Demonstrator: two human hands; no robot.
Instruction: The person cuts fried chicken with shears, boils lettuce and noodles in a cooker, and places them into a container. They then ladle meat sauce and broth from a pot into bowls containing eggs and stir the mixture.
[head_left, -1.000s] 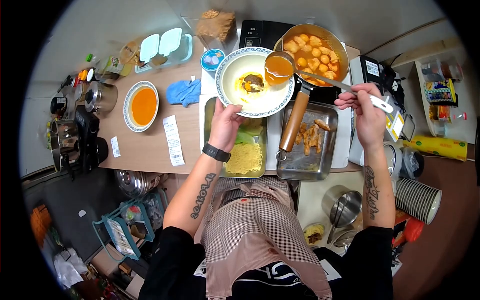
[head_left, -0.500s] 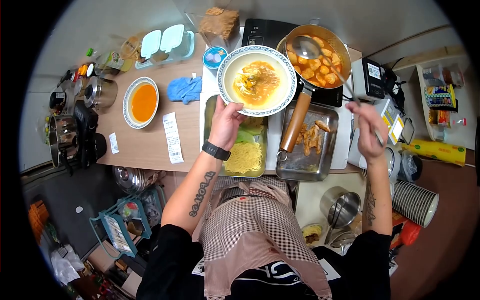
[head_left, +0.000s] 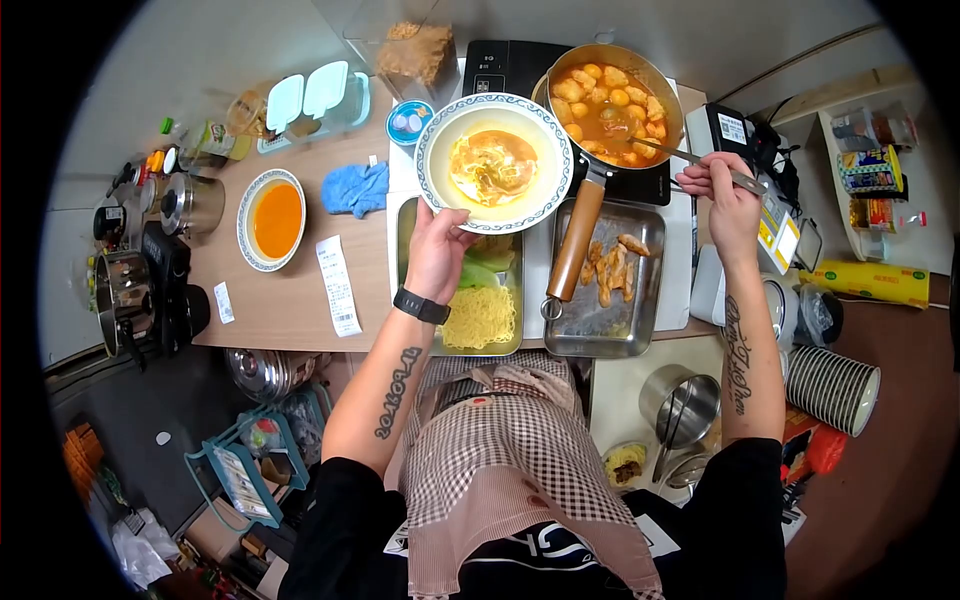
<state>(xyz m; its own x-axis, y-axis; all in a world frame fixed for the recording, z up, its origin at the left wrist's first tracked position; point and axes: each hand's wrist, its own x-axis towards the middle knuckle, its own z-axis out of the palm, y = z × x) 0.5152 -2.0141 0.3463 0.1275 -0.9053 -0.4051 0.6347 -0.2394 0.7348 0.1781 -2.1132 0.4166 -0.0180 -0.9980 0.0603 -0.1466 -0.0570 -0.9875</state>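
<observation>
My left hand (head_left: 440,240) grips the near rim of a white bowl (head_left: 547,180) with a blue patterned edge, thumb on top. Orange-yellow liquid lies in the bowl's bottom. My right hand (head_left: 724,190) is closed around the metal handle of a ladle (head_left: 690,157), whose head is sunk in the red-orange stew. That stew, with pale chunks and round pieces, fills a pan (head_left: 682,110) on a black cooktop (head_left: 487,68). The pan's wooden handle (head_left: 577,240) points toward me, over a steel tray (head_left: 600,335) of browned meat pieces. The bowl hangs just left of the pan.
A tray of noodles (head_left: 480,318) and greens lies below the bowl. Leftward are a blue cloth (head_left: 355,188), a receipt (head_left: 338,286), and a bowl of orange soup (head_left: 277,222). Stacked bowls (head_left: 835,390) stand at the right; a steel pot (head_left: 680,405) is lower right.
The ladle has gone down from above the pan into the stew. My right hand has moved slightly up and left. The liquid in the bowl looks more spread and swirled.
</observation>
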